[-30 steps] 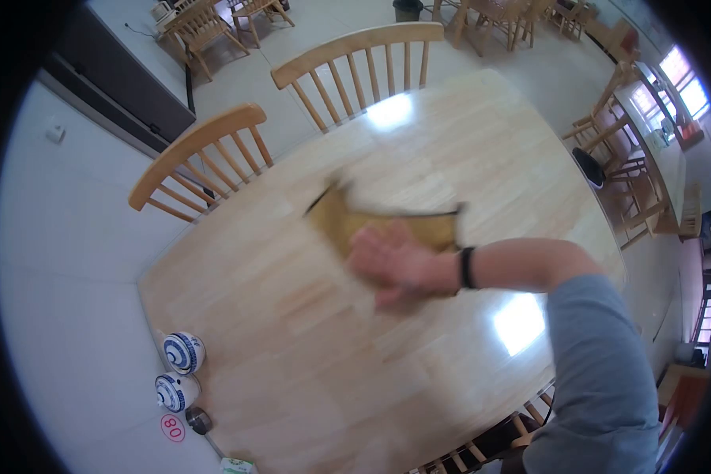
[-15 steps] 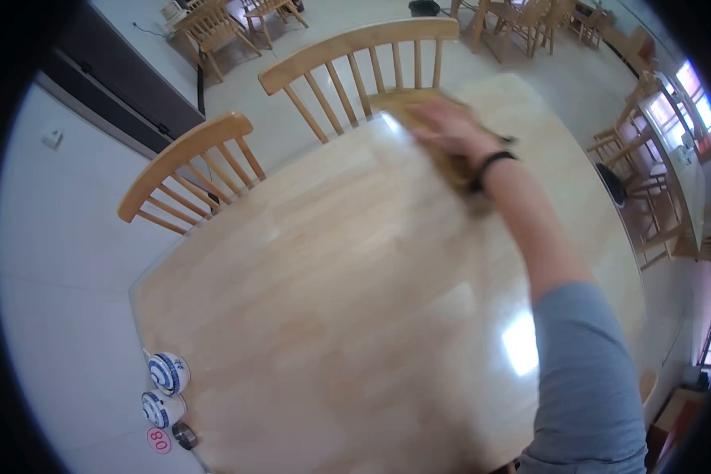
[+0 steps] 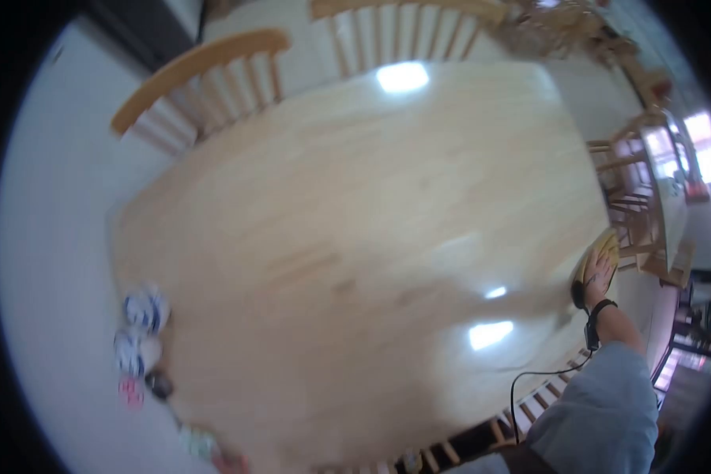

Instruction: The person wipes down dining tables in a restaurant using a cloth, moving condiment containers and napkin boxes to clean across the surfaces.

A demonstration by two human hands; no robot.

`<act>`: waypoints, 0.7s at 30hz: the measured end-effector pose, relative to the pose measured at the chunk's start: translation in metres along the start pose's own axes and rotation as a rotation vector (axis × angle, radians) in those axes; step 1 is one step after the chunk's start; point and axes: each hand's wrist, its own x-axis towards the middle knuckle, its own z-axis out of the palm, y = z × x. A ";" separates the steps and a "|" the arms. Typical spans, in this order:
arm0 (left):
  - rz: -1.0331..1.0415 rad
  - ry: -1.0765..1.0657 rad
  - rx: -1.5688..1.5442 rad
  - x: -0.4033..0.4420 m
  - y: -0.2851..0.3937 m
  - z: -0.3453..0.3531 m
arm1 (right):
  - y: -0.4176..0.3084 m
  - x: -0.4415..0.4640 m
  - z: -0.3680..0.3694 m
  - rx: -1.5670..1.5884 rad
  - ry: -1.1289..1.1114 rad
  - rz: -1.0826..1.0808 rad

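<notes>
Yellow cloth (image 3: pixel 607 238), under right fingers (image 3: pixel 606 260), at table edge (image 3: pixel 583 162)

The wooden table (image 3: pixel 332 213) looks smooth and glossy, the cloth (image 3: pixel 607 239) matt.

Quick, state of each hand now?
Left hand: not visible, so its state cannot be told.
Right hand: open, spread over a yellow-brown, dark-edged fabric cloth.

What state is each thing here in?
Table: glossy, reflecting light
Right hand: fingers extended
Yellow cloth: under that hand, at the table's right edge
Blue-and-white pots: beside the wall, blurred; lids unclear
Far chairs: upright, along the far edge
Black cable: slack, curved
</notes>
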 end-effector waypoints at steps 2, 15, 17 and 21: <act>0.031 0.120 0.027 -0.005 -0.056 0.010 | -0.039 -0.051 -0.011 0.033 0.010 -0.098; 0.066 0.154 0.150 -0.017 0.043 -0.008 | -0.293 -0.477 -0.075 0.028 -0.118 -1.665; 0.047 0.166 0.147 -0.014 0.045 -0.009 | -0.306 -0.539 -0.060 0.180 -0.075 -1.946; 0.083 0.185 0.058 -0.011 0.029 -0.007 | -0.264 -0.660 -0.051 0.352 -0.255 -2.450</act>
